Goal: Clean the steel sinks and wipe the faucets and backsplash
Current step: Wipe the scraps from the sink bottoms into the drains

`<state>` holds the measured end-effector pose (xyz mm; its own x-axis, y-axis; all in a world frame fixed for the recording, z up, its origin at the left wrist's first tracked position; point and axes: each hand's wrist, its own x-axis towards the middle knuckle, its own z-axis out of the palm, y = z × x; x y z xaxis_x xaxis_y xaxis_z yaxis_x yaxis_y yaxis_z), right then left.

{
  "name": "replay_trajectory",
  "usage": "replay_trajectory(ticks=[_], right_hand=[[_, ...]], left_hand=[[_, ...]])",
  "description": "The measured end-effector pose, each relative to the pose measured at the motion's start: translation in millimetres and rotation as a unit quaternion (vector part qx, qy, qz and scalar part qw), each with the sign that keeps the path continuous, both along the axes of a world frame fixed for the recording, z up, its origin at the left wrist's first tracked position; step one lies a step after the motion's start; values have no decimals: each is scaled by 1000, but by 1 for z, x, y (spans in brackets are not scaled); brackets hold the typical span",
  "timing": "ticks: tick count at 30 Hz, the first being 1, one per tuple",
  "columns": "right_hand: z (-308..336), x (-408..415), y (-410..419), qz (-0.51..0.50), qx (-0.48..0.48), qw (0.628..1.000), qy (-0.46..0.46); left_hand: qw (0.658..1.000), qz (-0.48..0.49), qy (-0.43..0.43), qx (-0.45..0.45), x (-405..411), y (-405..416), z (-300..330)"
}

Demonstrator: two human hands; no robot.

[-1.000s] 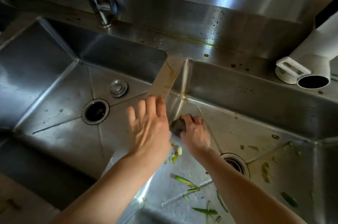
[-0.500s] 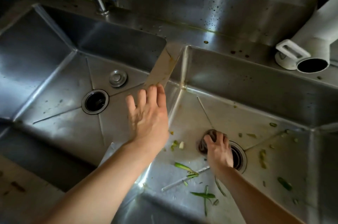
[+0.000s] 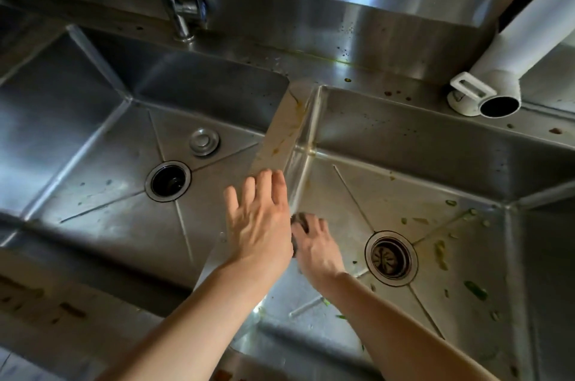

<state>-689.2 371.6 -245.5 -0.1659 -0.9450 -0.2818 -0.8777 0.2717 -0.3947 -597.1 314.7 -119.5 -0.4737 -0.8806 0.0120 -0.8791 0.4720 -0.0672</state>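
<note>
Two steel basins sit side by side: the left sink (image 3: pixel 93 144) and the right sink (image 3: pixel 389 194), parted by a stained divider (image 3: pixel 281 134). My left hand (image 3: pixel 258 225) rests flat on the divider with straight fingers. My right hand (image 3: pixel 317 248) grips a dark scouring pad (image 3: pixel 299 221) low against the right sink's floor beside the divider; the left hand partly hides the pad. The faucet (image 3: pixel 174 4) rises behind the left sink. The spotted backsplash (image 3: pixel 342 22) runs along the back.
Green vegetable scraps (image 3: pixel 440 253) lie scattered over the right sink floor around its drain (image 3: pixel 390 257). The left sink has an open drain (image 3: pixel 168 181) and a loose stopper (image 3: pixel 203 141). A white pipe (image 3: pixel 510 63) lies on the back ledge at the right.
My right hand has swept the pad from the right drain back left to the divider wall. The left hand has stayed on the divider.
</note>
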Motion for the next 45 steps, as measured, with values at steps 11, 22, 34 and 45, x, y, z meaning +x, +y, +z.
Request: replay_trajectory(ticks=[11,22,34,45], right_hand=[[-42,-28,23,34,96,985,141],[-15,-78,67,-38,88,981,168],[-22,33,39,284,98,953,27],[-42,-68,80,117,111,976,148]], left_hand=[[996,0,-46,-70,-5,3,-10],[997,42,-46,36,-11,11,0],[998,48,-24,-32,12,42,-8],[994,61,-90,12,9,43,-1]])
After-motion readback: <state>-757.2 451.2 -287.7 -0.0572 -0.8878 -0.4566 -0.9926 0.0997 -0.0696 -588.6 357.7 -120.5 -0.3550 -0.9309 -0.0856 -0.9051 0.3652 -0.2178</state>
